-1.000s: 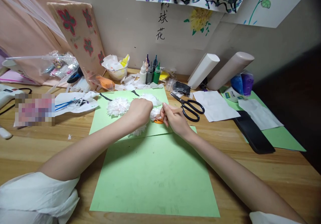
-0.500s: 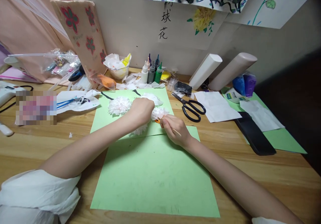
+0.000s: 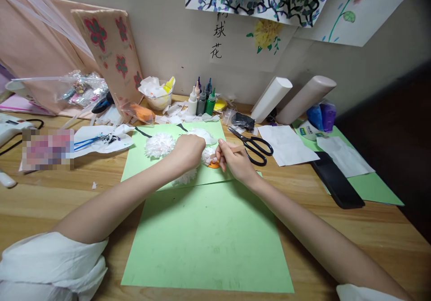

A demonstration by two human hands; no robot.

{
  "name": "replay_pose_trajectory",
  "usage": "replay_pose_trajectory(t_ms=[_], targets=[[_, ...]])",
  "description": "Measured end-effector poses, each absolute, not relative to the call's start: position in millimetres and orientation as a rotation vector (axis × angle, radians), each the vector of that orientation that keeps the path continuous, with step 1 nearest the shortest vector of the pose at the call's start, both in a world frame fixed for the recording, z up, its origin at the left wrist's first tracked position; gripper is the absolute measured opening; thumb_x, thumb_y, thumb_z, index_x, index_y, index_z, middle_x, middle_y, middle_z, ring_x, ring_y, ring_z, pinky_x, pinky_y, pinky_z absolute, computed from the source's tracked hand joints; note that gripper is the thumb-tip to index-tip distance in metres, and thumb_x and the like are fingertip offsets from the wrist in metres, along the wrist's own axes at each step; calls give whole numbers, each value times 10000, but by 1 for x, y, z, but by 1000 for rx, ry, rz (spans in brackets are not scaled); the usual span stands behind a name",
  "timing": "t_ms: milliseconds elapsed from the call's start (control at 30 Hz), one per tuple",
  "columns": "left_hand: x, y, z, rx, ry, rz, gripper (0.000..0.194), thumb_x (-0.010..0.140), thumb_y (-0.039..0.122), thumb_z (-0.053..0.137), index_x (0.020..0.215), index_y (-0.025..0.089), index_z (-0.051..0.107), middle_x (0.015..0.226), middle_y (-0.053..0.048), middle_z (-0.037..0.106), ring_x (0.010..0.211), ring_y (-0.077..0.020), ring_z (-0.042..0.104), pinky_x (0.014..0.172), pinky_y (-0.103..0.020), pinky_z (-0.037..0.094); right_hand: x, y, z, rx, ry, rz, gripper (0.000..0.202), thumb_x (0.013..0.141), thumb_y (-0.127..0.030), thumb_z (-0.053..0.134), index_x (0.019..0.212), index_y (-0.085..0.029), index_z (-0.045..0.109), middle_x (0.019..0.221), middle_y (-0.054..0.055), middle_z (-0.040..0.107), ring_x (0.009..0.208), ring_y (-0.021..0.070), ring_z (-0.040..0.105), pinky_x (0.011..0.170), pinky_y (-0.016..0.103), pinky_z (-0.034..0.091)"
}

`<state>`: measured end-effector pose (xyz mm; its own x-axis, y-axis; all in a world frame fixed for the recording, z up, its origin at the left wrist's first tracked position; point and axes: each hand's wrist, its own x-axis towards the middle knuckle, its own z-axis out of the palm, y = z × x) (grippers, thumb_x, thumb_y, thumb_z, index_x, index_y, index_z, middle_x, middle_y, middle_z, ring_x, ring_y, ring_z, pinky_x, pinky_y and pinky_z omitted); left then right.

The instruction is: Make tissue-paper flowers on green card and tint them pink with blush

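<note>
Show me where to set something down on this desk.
Room: the front green sheet between the forearms; bare wood between the right forearm and the black slab. Crowded: around the left hand and right hand, with white flowers and scissors; along the wall, with bottles.

White ruffled puffs point(image 3: 160, 145) lie on green paper point(image 3: 134, 161) beside a tan stick point(image 3: 239, 148) in the right hand point(image 3: 235, 161).
</note>
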<state>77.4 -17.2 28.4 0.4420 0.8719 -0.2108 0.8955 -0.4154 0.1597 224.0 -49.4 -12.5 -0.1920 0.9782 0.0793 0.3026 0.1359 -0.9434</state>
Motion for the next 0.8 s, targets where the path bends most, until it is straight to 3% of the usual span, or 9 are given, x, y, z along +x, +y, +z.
replay_pose_trajectory(t_ms=[167,333,467,567,800], targets=[[74,-16,30,2541,1529,-285,93,602,83,604,662,135,653,695,-125,655,724,-266,628,589,-289,396,254,-75,-21,-1180,-1740,893,478,926,-459,332,559,-188,477,446,-32,419,433,103,405,496,257,311],[61,-8,39,2591,1544,-141,158,735,174,501,684,167,651,712,-80,657,669,-218,602,509,-270,345,267,-87,-39,-1072,-1436,1336,441,929,-461,317,631,-191,498,541,-19,475,485,114,449,521,260,334],[55,3,37,2733,1538,124,126,749,255,576,820,180,649,840,-56,649,794,-212,580,575,-273,375,261,-87,-43,-938,-1227,1636,457,934,-473,282,625,-194,471,501,-35,431,461,110,398,539,256,329],[57,9,27,2896,1406,215,260,703,301,666,919,164,621,930,-69,613,895,-228,543,663,-292,400,258,-88,-41,-899,-1161,1710,471,932,-480,280,611,-190,466,476,-42,409,439,106,363,542,255,311],[64,12,16,3030,1232,203,179,713,195,617,884,145,605,921,-81,590,875,-222,511,682,-312,385,257,-91,-39,-863,-1147,1769,441,923,-463,323,610,-189,471,485,-46,406,446,110,378,561,258,323]])
